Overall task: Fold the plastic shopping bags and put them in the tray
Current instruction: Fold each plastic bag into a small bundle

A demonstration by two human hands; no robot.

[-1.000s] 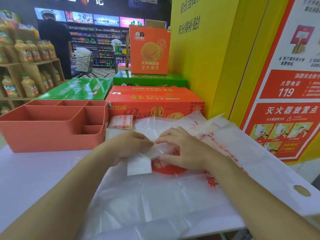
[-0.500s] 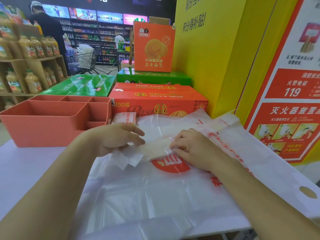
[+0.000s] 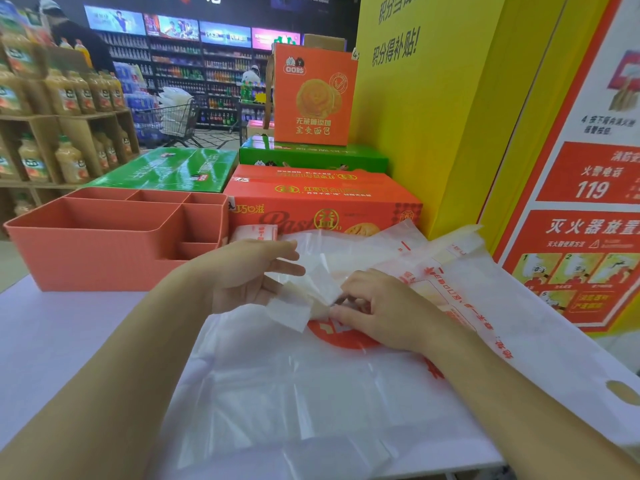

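Strip of folded bag (image 3: pixel 298 311) pinched in my right hand (image 3: pixel 377 306), above the flat bags (image 3: pixel 277 393). My left hand (image 3: pixel 242 275), fingers straight, touches its other end.

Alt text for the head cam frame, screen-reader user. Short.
A person's right hand pinches a small folded bag above flat plastic bags on a white table; the open left hand touches its other end. A salmon tray with compartments stands to the left, a small bundle beside it, shop shelves behind.
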